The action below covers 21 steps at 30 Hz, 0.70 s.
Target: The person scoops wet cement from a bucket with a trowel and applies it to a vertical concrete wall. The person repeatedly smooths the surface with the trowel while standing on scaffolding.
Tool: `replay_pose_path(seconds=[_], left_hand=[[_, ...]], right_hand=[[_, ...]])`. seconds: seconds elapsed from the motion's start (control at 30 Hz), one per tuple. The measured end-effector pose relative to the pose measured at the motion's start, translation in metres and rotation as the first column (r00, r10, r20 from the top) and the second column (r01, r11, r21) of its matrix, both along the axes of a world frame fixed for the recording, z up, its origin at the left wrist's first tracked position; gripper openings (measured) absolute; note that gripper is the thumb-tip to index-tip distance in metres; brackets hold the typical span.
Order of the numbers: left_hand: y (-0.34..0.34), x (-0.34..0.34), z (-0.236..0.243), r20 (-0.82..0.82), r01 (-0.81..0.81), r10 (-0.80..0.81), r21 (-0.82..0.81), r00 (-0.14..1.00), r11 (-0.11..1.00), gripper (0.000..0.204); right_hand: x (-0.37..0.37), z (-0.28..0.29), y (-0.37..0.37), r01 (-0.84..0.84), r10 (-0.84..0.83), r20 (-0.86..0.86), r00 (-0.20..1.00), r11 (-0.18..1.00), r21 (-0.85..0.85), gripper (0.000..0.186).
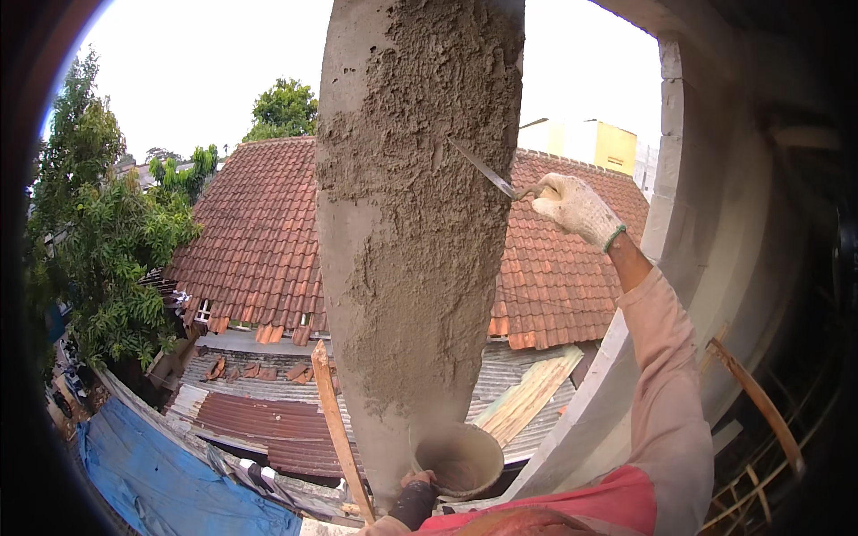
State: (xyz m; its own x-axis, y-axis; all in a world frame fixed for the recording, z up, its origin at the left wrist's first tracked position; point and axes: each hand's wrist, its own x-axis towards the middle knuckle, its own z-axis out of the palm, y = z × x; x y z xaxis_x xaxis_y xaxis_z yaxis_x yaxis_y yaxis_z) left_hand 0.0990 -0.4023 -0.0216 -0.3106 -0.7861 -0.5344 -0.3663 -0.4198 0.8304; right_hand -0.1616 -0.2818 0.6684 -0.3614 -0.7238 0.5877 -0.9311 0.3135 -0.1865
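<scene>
My right hand (576,207), in a pale knitted glove with a green cuff, is closed round the handle of a trowel (488,171). The thin blade appears edge-on and points up and left, its tip over rough wet mortar (420,170) on a tall grey column (344,268). Whether the tip touches the mortar I cannot tell. Low in the view, my left hand (418,480) grips the near-left rim of a bucket (478,457). The bucket stands close to the column's lower end, with grey residue inside. Coarse mortar covers much of the column's upper face; smoother patches show lower down.
A wooden stick (335,420) leans left of the column. To the right rises a pale block wall edge (666,170), with a bent wooden piece (760,402) beyond. Below lie tiled roofs (259,223), corrugated sheets (268,429) and a blue tarp (161,473). Trees (116,232) stand left.
</scene>
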Motion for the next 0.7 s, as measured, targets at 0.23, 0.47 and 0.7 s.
replay_pose_path(seconds=[0.23, 0.47, 0.7], left_hand=[[0.012, 0.025, 0.006, -0.134, -0.160, 0.174, 0.108, 0.976, 0.981, 0.043], [-0.004, 0.051, -0.015, 0.000, -0.028, 0.028, -0.088, 1.000, 0.996, 0.034], [-0.001, 0.057, 0.005, -0.128, -0.038, 0.033, -0.037, 0.991, 0.999, 0.041]], right_hand=[[-0.003, -0.089, -0.043, -0.223, 0.258, -0.016, 0.966, 0.863, 0.454, 0.042], [0.046, -0.104, -0.094, -0.139, 0.110, 0.085, 0.990, 0.762, 0.632, 0.050], [0.032, -0.059, -0.125, -0.169, 0.138, 0.101, 0.985, 0.859, 0.483, 0.043]])
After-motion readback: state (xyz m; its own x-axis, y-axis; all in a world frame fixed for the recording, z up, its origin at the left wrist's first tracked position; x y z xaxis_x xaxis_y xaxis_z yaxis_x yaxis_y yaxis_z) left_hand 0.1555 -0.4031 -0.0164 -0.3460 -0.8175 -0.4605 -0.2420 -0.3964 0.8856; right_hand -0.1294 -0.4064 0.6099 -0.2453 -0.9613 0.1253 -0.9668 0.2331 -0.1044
